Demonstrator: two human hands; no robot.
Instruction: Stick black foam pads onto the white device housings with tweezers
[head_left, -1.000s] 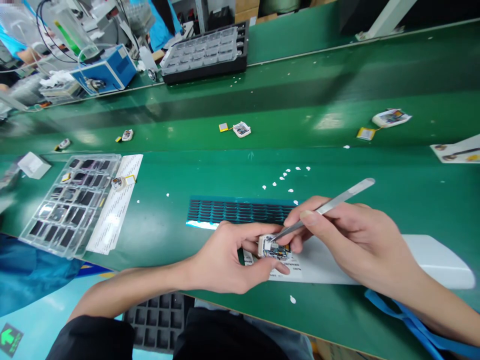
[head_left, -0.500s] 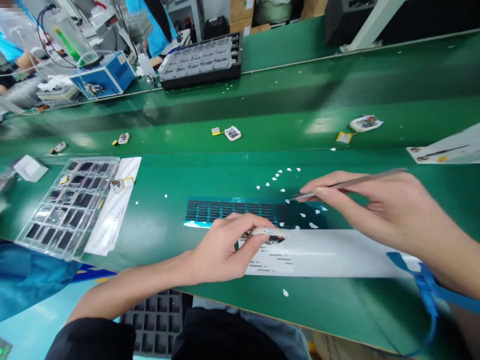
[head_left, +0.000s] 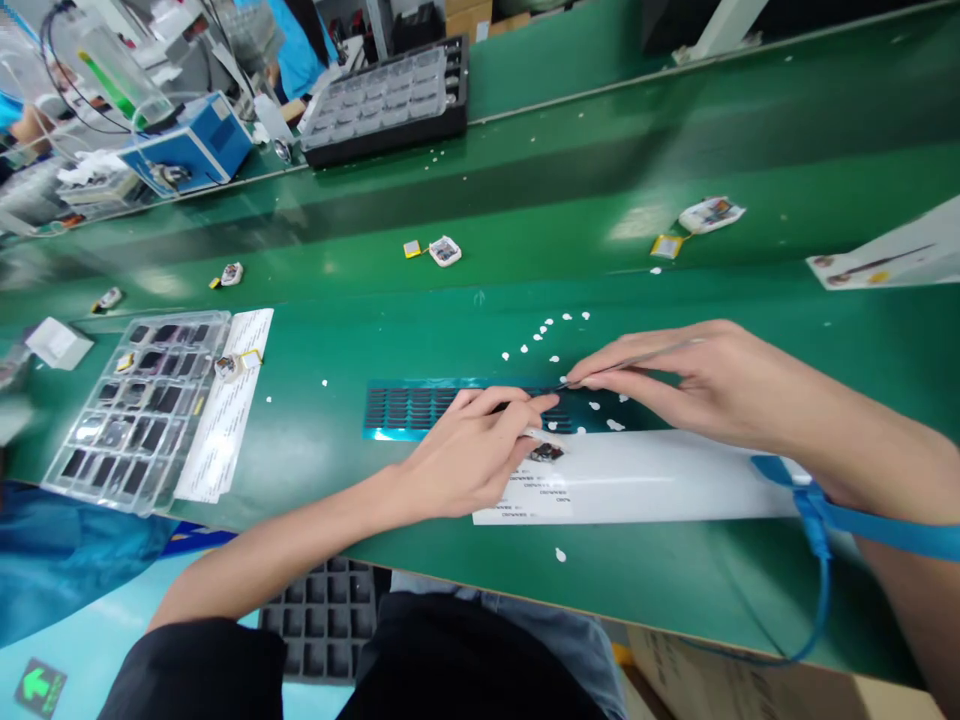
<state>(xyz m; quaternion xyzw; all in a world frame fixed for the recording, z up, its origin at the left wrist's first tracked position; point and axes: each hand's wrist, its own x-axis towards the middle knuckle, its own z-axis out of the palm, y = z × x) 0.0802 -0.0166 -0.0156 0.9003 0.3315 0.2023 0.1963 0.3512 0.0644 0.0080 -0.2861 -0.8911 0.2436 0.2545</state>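
Note:
My left hand (head_left: 469, 450) is closed around a small white device housing (head_left: 547, 450) with electronics exposed inside. Its forefinger reaches forward over the blue film sheet (head_left: 386, 432), which carries rows of dark strips. Between the thumb and fingers of my right hand (head_left: 697, 375) is a pair of metal tweezers (head_left: 652, 353). The tweezers' tips come down at a small white sticker-like piece (head_left: 563, 380) by the film's edge, close to my left fingertip; whether they grip it I cannot tell. Several similar white pieces (head_left: 567, 317) lie around them. Beneath the housing is a long white sheet (head_left: 660, 480).
On the left lies a clear compartment tray (head_left: 142, 400) of dark parts, beside a white printed strip (head_left: 225, 420). Housings with yellow batteries, such as one housing (head_left: 445, 251), sit along the green bench. A black tray (head_left: 386, 140) stands behind. A blue wristband cord (head_left: 819, 540) hangs from my right wrist.
My right hand has brought the tweezers closer to my left hand. My left forefinger has stretched forward beside the tweezers' tips, with the housing still held. The whole view has shifted slightly.

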